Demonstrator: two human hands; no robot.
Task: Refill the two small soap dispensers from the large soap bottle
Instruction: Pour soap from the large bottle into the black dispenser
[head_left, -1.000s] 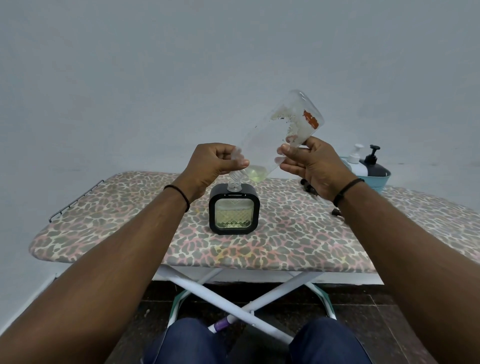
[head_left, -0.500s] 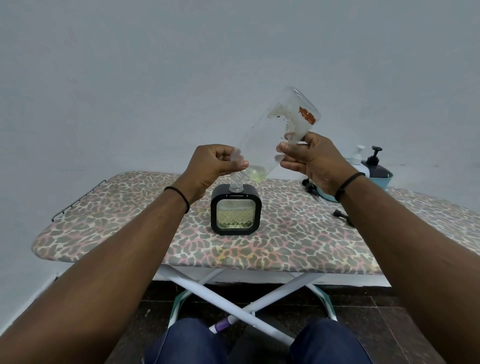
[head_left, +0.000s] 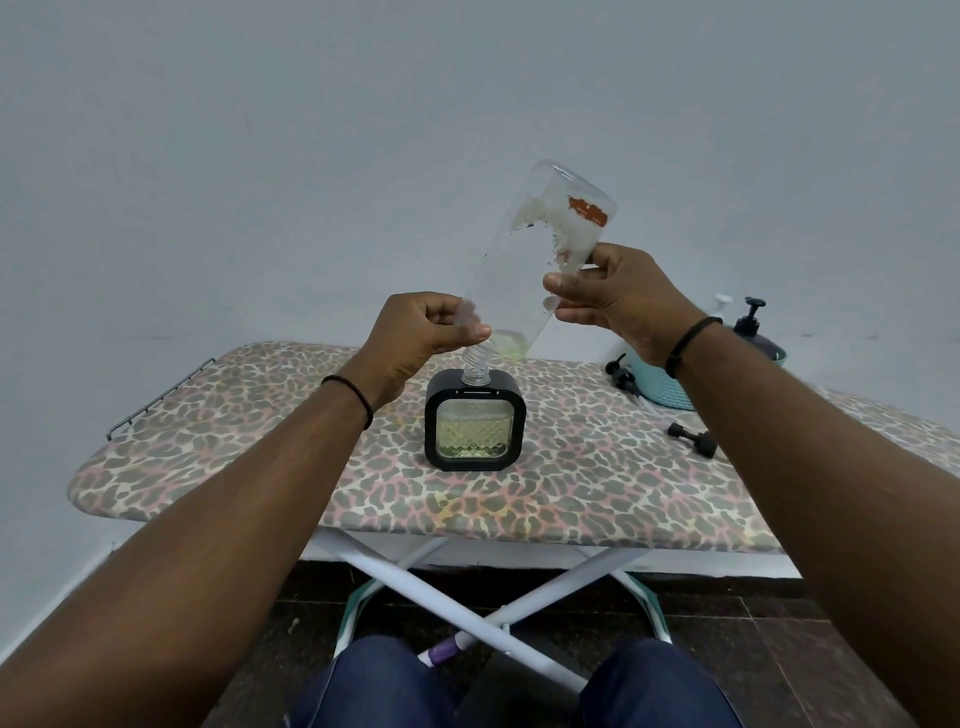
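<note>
large soap bottle (head_left: 540, 249) tilts neck-down, pinched between both hands' grip.

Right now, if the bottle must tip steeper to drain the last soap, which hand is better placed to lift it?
Right. The right hand grips the upper body of the large bottle, while the left hand pinches its neck over the square dispenser to steady it.

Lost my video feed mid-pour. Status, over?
Both hands gripping the big bottle, left hand near the neck, right hand mid-body. Bottle tipped, mouth in the square dispenser. Little soap left. Nothing in the way.
</note>
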